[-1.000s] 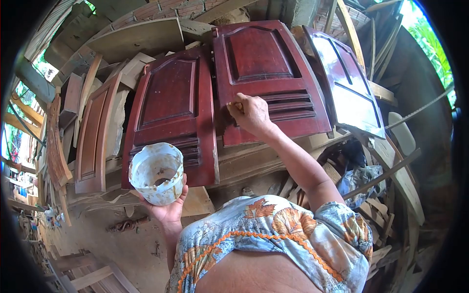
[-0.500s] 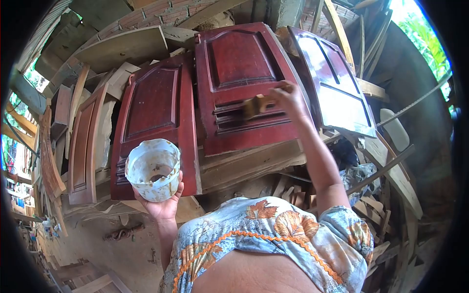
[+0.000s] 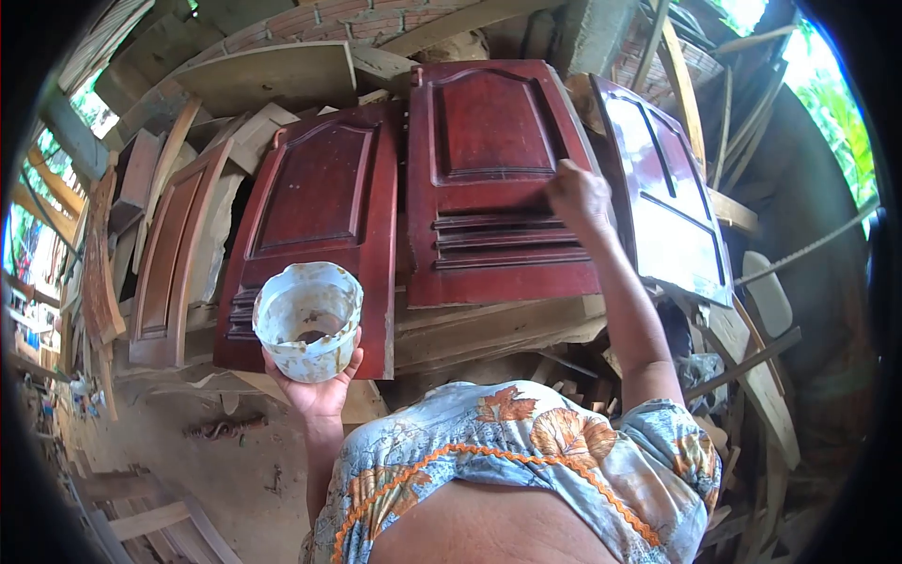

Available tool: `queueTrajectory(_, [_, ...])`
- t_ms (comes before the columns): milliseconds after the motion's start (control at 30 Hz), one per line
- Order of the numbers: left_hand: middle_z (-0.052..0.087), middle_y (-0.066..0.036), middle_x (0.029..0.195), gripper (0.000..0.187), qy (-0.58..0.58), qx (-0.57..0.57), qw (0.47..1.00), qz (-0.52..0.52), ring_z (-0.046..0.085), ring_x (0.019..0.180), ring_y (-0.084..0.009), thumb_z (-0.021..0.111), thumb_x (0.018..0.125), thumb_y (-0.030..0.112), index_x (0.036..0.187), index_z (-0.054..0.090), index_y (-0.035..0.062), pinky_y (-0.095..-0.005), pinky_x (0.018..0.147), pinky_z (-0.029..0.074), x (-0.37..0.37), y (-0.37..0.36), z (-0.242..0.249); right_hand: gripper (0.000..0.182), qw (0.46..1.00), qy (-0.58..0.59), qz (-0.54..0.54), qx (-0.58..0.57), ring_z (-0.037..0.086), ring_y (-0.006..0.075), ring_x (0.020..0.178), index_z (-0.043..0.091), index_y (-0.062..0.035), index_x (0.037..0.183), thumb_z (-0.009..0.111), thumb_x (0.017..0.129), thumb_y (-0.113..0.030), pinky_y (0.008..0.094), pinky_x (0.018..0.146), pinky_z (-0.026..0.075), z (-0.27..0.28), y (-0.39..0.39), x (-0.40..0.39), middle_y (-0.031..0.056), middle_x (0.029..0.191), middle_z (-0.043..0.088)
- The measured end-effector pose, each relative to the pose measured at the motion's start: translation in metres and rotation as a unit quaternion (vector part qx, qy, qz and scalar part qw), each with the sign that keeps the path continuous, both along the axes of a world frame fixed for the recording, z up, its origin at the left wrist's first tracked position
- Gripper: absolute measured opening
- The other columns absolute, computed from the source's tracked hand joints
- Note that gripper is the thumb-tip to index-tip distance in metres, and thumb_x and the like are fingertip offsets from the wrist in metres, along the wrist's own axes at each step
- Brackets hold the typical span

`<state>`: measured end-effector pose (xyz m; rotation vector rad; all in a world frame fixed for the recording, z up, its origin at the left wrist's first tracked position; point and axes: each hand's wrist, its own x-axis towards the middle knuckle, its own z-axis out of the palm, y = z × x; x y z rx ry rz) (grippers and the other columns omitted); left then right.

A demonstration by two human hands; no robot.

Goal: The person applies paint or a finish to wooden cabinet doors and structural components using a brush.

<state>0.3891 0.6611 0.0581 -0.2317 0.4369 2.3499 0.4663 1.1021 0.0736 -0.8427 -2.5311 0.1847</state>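
My left hand is closed around the lower part of a white plastic tub with a ragged rim and brown smears. A little dark liquid shows at its bottom. My right hand is closed over the right side of a dark red wooden cabinet door, just above its row of horizontal grooves. The paintbrush in that hand is mostly hidden and blurred now. To the left leans a second dark red door, partly behind the tub.
A glossy panel reflecting bright light leans on the right. Further left stands a brown door. Wooden boards lie under the doors, and timber scraps crowd both sides. A brick wall is behind.
My right hand has turned, so the paintbrush seen half a second ago is now mostly out of sight. The view has shifted, and the doors appear further right. My left hand still holds the tub.
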Motion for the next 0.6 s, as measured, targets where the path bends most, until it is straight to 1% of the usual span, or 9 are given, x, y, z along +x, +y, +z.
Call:
queueTrajectory(67, [0.036,-0.022,0.141,0.087,0.001,0.003,1.0,0.007,0.04,0.122,-0.0538,0.059,0.075,0.067,0.143,0.032,0.0184,-0.0647,0.086,0.047,0.0,-0.001,-0.003,0.012,0.998,0.024,0.045,-0.039,0.066,0.0345,0.071,0.061,-0.0104,0.079,0.065,0.077,-0.021,0.0436,0.065,0.051,-0.004,-0.031,-0.031,0.0136,0.071,0.066])
queueTrajectory(133, [0.036,-0.02,0.142,0.087,0.011,0.005,1.0,0.005,0.04,0.123,-0.0529,0.059,0.075,0.067,0.143,0.032,0.0192,-0.065,0.087,0.046,-0.001,-0.002,-0.006,0.013,0.983,0.047,0.1,-0.15,0.066,0.035,0.073,0.062,-0.0107,0.081,0.061,0.078,-0.023,0.046,0.068,0.051,-0.008,-0.057,-0.058,0.0144,0.073,0.067])
queueTrajectory(200, [0.035,-0.019,0.143,0.087,0.008,0.008,1.0,0.009,0.039,0.124,-0.0521,0.058,0.076,0.067,0.143,0.031,0.02,-0.0654,0.088,0.045,0.001,-0.003,-0.008,0.016,0.961,0.11,0.148,-0.205,0.066,0.0341,0.074,0.064,-0.0105,0.082,0.064,0.077,-0.026,0.0443,0.069,0.052,-0.009,-0.08,-0.076,0.0132,0.074,0.068])
queueTrajectory(267, [0.034,-0.019,0.144,0.087,0.006,0.011,1.0,0.017,0.038,0.125,-0.0521,0.058,0.076,0.068,0.143,0.031,0.0207,-0.0657,0.088,0.045,0.003,-0.003,-0.01,0.017,0.942,0.134,0.162,-0.261,0.067,0.0328,0.075,0.067,-0.0101,0.08,0.068,0.075,-0.026,0.0412,0.069,0.052,-0.012,-0.091,-0.088,0.0126,0.075,0.068])
queueTrajectory(333, [0.034,-0.019,0.144,0.087,0.011,0.007,1.0,0.019,0.038,0.125,-0.0523,0.057,0.075,0.068,0.143,0.031,0.0208,-0.0657,0.088,0.045,0.003,-0.003,-0.013,0.016,0.935,0.127,0.15,-0.296,0.067,0.0315,0.076,0.069,-0.0109,0.081,0.068,0.076,-0.026,0.0395,0.07,0.052,-0.014,-0.085,-0.089,0.0121,0.076,0.068])
queueTrajectory(400, [0.034,-0.019,0.144,0.087,0.013,0.004,1.0,0.015,0.038,0.125,-0.0524,0.057,0.075,0.069,0.143,0.031,0.0209,-0.0657,0.088,0.045,0.003,-0.003,-0.015,0.016,0.918,0.168,0.124,-0.337,0.068,0.0295,0.076,0.071,-0.0118,0.084,0.068,0.076,-0.025,0.038,0.069,0.052,-0.029,-0.062,-0.084,0.012,0.077,0.069])
queueTrajectory(500, [0.035,-0.02,0.144,0.088,0.01,-0.016,0.999,0.027,0.038,0.124,-0.0528,0.057,0.075,0.07,0.143,0.031,0.021,-0.0656,0.087,0.045,0.004,-0.001,-0.011,0.015,0.91,0.186,0.089,-0.359,0.068,0.0197,0.074,0.071,-0.009,0.083,0.068,0.075,-0.021,0.0341,0.068,0.051,-0.043,-0.006,-0.057,0.0073,0.079,0.07])
queueTrajectory(567, [0.035,-0.02,0.143,0.087,0.014,-0.014,0.999,0.026,0.038,0.124,-0.0532,0.06,0.075,0.067,0.142,0.032,0.0189,-0.0644,0.086,0.047,0.006,0.002,-0.007,0.013,0.929,0.165,0.033,-0.33,0.066,0.0171,0.07,0.071,-0.0107,0.08,0.067,0.07,-0.019,0.0327,0.065,0.05,-0.04,0.044,-0.027,0.0044,0.075,0.069])
queueTrajectory(600, [0.035,-0.021,0.142,0.087,0.015,-0.015,0.999,0.029,0.038,0.123,-0.0536,0.063,0.074,0.064,0.142,0.033,0.0168,-0.0632,0.085,0.049,0.006,0.004,-0.004,0.013,0.942,0.161,-0.017,-0.294,0.065,0.0176,0.069,0.07,-0.0104,0.078,0.068,0.07,-0.02,0.0322,0.066,0.049,-0.022,0.056,-0.01,0.0046,0.072,0.068])
